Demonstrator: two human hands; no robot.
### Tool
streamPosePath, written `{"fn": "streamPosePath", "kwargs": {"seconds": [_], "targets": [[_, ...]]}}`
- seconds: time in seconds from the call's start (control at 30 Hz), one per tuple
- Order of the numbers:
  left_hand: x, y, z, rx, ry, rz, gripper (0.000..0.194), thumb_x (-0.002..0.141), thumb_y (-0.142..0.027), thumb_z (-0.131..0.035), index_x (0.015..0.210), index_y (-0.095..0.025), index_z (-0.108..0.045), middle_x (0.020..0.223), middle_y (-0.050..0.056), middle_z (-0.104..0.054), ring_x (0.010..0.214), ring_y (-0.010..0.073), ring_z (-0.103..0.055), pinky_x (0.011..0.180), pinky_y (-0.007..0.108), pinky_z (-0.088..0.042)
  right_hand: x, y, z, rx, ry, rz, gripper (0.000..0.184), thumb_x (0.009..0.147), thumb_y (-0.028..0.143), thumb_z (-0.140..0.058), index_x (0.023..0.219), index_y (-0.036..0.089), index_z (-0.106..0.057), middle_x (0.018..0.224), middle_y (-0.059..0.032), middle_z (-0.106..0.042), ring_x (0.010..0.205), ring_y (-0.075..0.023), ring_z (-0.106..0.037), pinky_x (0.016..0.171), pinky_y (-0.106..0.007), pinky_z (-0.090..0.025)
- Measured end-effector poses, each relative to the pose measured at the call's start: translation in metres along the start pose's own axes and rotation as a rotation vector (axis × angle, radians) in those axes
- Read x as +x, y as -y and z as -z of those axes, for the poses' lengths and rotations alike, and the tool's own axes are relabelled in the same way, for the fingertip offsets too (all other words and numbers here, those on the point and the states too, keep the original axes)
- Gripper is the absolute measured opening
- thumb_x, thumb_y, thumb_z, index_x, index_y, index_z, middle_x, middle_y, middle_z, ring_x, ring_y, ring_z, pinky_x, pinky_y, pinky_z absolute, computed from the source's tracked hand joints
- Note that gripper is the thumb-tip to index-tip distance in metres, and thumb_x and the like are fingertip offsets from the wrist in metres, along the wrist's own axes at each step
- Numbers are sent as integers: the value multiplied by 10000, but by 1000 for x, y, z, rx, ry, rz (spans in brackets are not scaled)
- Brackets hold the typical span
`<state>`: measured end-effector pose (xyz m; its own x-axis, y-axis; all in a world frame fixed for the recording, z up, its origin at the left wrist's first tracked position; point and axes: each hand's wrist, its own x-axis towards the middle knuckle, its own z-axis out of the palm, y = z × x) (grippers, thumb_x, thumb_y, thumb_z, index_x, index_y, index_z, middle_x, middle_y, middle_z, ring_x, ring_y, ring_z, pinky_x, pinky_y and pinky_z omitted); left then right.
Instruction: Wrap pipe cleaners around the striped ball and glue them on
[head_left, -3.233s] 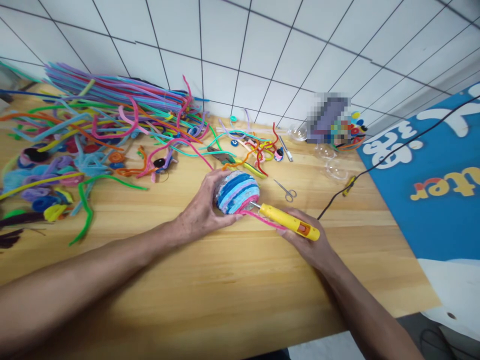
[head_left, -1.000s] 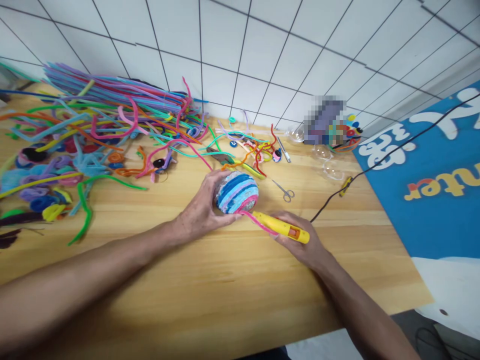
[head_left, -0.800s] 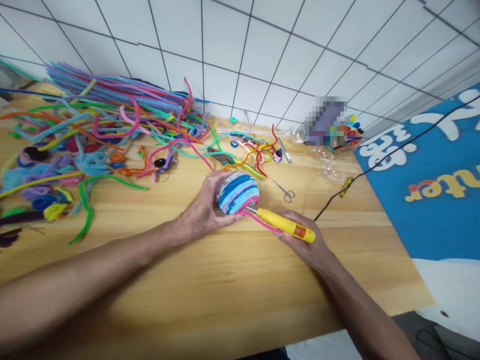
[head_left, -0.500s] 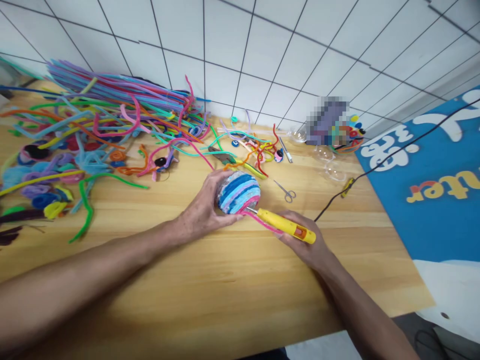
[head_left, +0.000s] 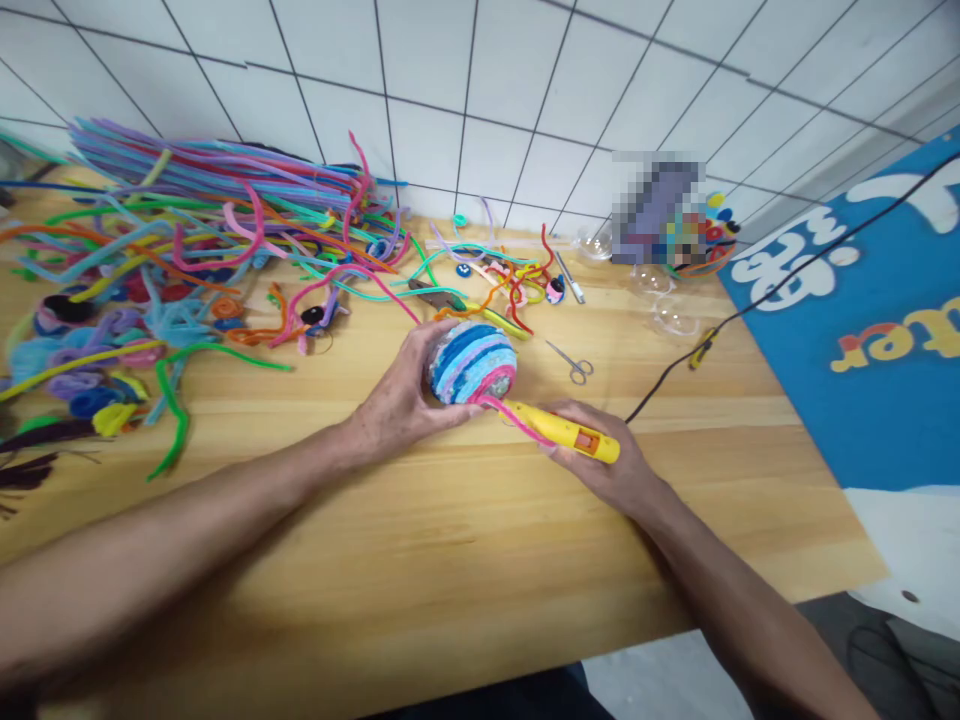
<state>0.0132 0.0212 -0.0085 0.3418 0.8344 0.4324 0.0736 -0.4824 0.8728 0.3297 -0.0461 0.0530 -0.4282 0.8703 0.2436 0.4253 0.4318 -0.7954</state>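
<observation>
My left hand [head_left: 405, 385] is wrapped round a ball [head_left: 472, 355] covered in blue, light blue, lilac and pink pipe-cleaner bands, with a bare patch at its lower right. In my right hand [head_left: 607, 455] is a yellow hot glue gun [head_left: 574, 432], its front end by the ball's lower right side. A pink pipe cleaner [head_left: 517, 418] runs from the ball to my right fingers, alongside the glue gun. The fingers under the glue gun are partly hidden.
Loose and coiled pipe cleaners [head_left: 217, 240] cover the table's left and back. Pliers [head_left: 435, 295], small scissors [head_left: 571, 362] and clear plastic domes [head_left: 675, 318] lie beyond my hands. A black cord [head_left: 667, 370] crosses the right side, beside a blue sign [head_left: 885, 420].
The ball has turned slightly in my left hand, showing more of the bare patch. The glue gun's metal tip, visible before, is now hidden near the pink pipe cleaner. The view has shifted a little.
</observation>
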Motion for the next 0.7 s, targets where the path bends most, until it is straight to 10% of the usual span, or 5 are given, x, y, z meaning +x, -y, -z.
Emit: {"fn": "streamPosePath", "kwargs": {"seconds": [0.7], "targets": [[0, 5, 1, -62, -12, 25, 1051, 864, -669, -1021, 1658, -333, -420, 1736, 184, -571, 1623, 376, -644, 1372, 590, -562, 7, 2, -5, 15, -57, -28, 172, 1047, 409, -796, 1081, 244, -761, 912, -15, -752, 777, -195, -671, 719, -323, -516]]}}
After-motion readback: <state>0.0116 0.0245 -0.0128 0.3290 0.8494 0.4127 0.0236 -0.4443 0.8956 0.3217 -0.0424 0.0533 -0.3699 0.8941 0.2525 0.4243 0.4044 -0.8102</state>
